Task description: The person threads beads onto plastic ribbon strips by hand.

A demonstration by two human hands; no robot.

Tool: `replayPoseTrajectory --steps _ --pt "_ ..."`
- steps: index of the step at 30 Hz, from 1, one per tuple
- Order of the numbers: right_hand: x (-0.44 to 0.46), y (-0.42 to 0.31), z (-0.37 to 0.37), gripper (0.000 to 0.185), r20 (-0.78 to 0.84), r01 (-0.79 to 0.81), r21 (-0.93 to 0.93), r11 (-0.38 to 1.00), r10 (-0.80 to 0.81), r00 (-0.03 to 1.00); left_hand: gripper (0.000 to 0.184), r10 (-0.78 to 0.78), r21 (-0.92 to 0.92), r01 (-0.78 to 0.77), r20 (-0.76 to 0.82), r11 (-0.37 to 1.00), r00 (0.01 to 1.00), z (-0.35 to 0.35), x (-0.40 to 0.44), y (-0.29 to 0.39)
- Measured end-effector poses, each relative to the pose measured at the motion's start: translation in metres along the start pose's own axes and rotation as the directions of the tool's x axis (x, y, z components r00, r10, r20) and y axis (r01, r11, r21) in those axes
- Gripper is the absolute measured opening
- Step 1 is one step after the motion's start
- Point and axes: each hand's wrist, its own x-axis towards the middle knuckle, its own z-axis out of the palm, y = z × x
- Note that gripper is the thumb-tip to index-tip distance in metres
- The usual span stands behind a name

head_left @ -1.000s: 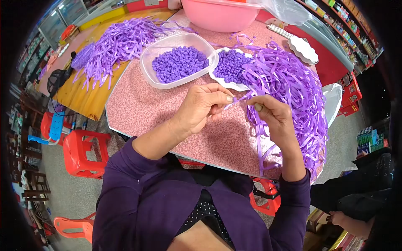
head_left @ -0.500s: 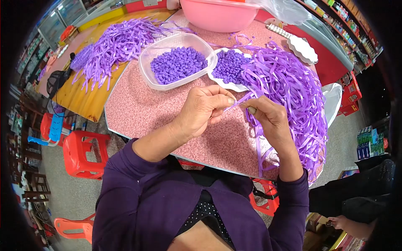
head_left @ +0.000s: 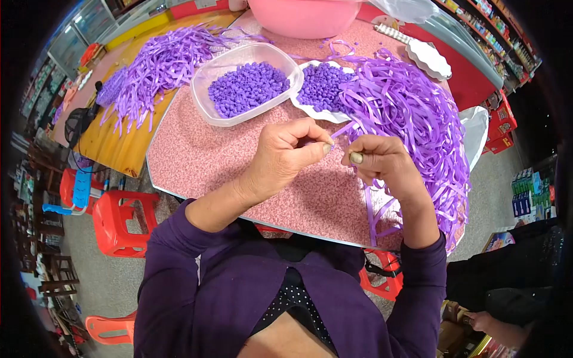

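My left hand (head_left: 286, 152) pinches the end of a purple ribbon (head_left: 344, 129) between thumb and forefinger. That ribbon runs up to the right toward the big ribbon pile (head_left: 412, 110). A short gap away, my right hand (head_left: 382, 162) is closed, thumb against the curled forefinger; whatever sits in the pinch is too small to make out. Beyond my hands, a clear plastic tub (head_left: 206, 110) holds many purple beads (head_left: 248, 86). Beside it a scalloped white plate (head_left: 325, 115) carries more purple beads (head_left: 322, 88), its right side covered by ribbons.
A pink basin (head_left: 304, 21) stands at the table's (head_left: 197, 149) back. Another ribbon bundle (head_left: 158, 68) lies on the wooden table (head_left: 119, 143) at left. A white scalloped tray (head_left: 427, 59) is back right. Red stools (head_left: 122, 230) stand below; a person's hand (head_left: 480, 321) shows lower right.
My hands have drawn apart, the right one moving away from the left fingertips. The ribbon stays with my left hand. The view has shifted slightly.
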Motion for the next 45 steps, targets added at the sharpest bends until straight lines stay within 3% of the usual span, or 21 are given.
replayPoseTrajectory --steps 1,4,12,14,17,18,19,21,22,24,25,27,31,33,35,37,40,41,43,44,45 --pt "-0.001 -0.001 -0.001 0.011 0.057 -0.077 0.147 0.986 0.07 0.996 0.007 -0.004 0.001 0.004 0.004 1.0 1.0 0.0 0.0 -0.002" --pt "-0.002 -0.004 0.004 0.012 -0.028 -0.096 0.135 0.986 0.101 0.995 0.006 0.046 0.034 -0.047 0.005 0.998 0.999 0.001 -0.002 -0.008" --pt "-0.001 0.004 -0.001 0.012 -0.064 -0.134 0.155 0.979 0.145 0.987 0.006 -0.094 0.062 0.099 -0.074 0.993 0.993 0.007 -0.006 -0.005" --pt "-0.002 0.002 0.002 0.011 -0.048 -0.06 0.015 0.998 0.06 0.997 0.007 -0.081 0.06 0.087 -0.099 0.994 0.992 0.006 -0.005 -0.007" --pt "-0.003 0.005 0.007 0.017 -0.111 0.086 0.025 0.996 -0.083 0.99 0.007 -0.092 0.036 0.098 -0.152 0.994 0.984 0.002 -0.003 -0.004" --pt "-0.005 0.005 0.001 0.022 -0.104 0.08 -0.128 0.988 -0.094 0.99 0.006 -0.119 0.019 0.124 -0.181 0.992 0.976 0.001 -0.002 -0.003" --pt "-0.006 0.005 0.0 0.022 -0.105 0.08 -0.129 0.988 -0.094 0.99 0.006 -0.118 0.019 0.124 -0.18 0.992 0.977 0.001 -0.003 -0.003" --pt "-0.007 0.0 0.002 0.024 -0.18 0.067 -0.519 0.852 -0.185 0.966 0.006 -0.115 0.034 0.125 -0.212 0.992 0.97 0.0 -0.004 -0.004" --pt "-0.006 0.002 0.002 0.024 -0.178 0.068 -0.519 0.852 -0.185 0.966 0.006 -0.114 0.034 0.125 -0.214 0.992 0.97 -0.001 -0.004 -0.003" --pt "-0.005 0.006 0.004 0.023 -0.027 0.253 -0.844 0.473 -0.507 0.861 0.005 -0.119 0.026 0.128 -0.213 0.992 0.97 -0.001 -0.005 -0.003" --pt "-0.004 0.005 0.006 0.023 -0.025 0.254 -0.844 0.473 -0.507 0.862 0.005 -0.119 0.025 0.128 -0.215 0.991 0.969 -0.002 -0.005 -0.003" --pt "-0.002 0.001 0.013 0.02 0.074 0.314 -0.895 0.317 -0.59 0.804 0.005 -0.134 0.002 0.137 -0.199 0.991 0.971 -0.001 -0.006 -0.003" --pt "0.001 -0.001 0.028 0.019 0.116 0.34 -0.908 0.245 -0.633 0.765 0.004 -0.17 -0.008 0.172 -0.182 0.985 0.968 0.003 -0.01 -0.003" --pt "0.003 0.001 0.036 0.02 0.125 0.357 -0.905 0.231 -0.657 0.744 0.004 -0.149 -0.099 0.135 -0.156 0.986 0.976 0.007 -0.012 -0.011" --pt "0.002 0.004 0.036 0.017 0.103 0.361 -0.894 0.264 -0.662 0.742 0.005 -0.22 -0.158 0.197 -0.143 0.968 0.965 0.003 -0.015 -0.006" --pt "-0.002 0.003 0.038 0.01 -0.12 0.22 -0.715 0.663 -0.427 0.896 0.008 -0.29 -0.216 0.258 -0.129 0.942 0.948 0.002 -0.017 -0.003" --pt "0.002 0.01 0.028 0.007 -0.071 0.254 -0.626 0.737 -0.379 0.923 0.014 -0.165 -0.196 0.139 -0.121 0.971 0.979 0.004 -0.018 -0.001" --pt "0.002 0.008 0.026 0.007 -0.073 0.255 -0.626 0.737 -0.381 0.922 0.015 -0.088 -0.097 0.08 -0.081 0.992 0.993 0.005 -0.019 -0.001" --pt "0.0 0.002 0.024 0.008 -0.011 -0.002 -0.252 0.968 -0.001 1.0 0.017 -0.013 -0.002 0.013 -0.032 1.0 0.999 0.004 -0.019 -0.001" --pt "-0.001 0.001 0.022 0.008 -0.012 -0.001 -0.252 0.968 -0.002 1.0 0.018 0.014 0.118 -0.016 0.02 0.993 1.0 0.001 -0.02 0.0" --pt "-0.001 0.0 0.021 0.009 0.028 -0.075 -0.119 0.99 0.079 0.996 0.018 0.034 0.236 -0.051 0.075 0.97 0.997 -0.001 -0.02 0.001"
